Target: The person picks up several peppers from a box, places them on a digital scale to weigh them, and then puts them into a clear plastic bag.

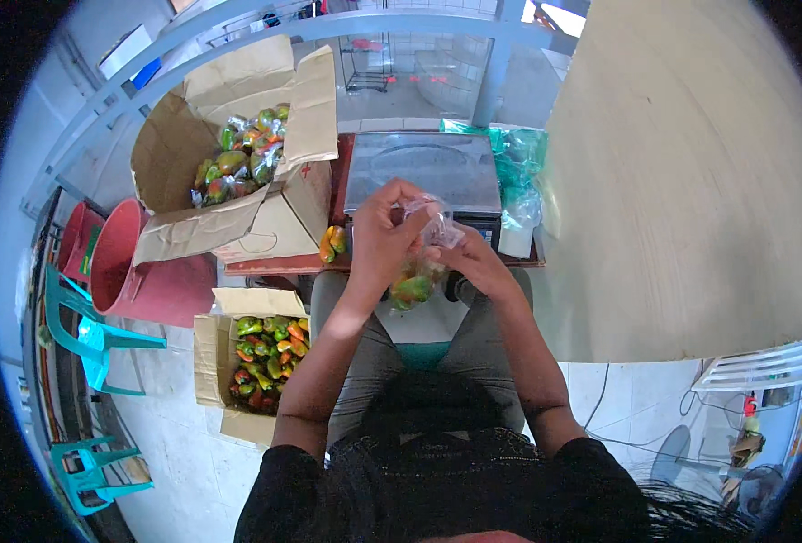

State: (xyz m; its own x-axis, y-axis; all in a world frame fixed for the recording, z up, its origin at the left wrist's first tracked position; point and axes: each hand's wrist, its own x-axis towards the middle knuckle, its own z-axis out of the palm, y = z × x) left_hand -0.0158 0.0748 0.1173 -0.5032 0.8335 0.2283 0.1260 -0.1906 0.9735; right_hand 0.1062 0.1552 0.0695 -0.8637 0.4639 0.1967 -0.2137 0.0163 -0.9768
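My left hand [390, 228] and my right hand [476, 261] are both closed on the gathered neck of a clear plastic bag [437, 223]. Green and orange peppers [412, 290] fill the bag's lower part, which hangs in front of my lap. Just beyond my hands stands a weighing scale [422, 172] with a flat metal pan. To the left of my left forearm, a single orange-and-green pepper [332, 243] lies at the edge of the red table [274, 266]. My hands partly hide the scale's front.
A large open cardboard box [283, 213] at the left holds bagged peppers. Below it, a smaller carton [209, 362] holds loose peppers. Green plastic bags [520, 149] lie right of the scale. A wooden board [681, 181] fills the right. Red tubs [161, 285] and teal chairs [80, 330] stand far left.
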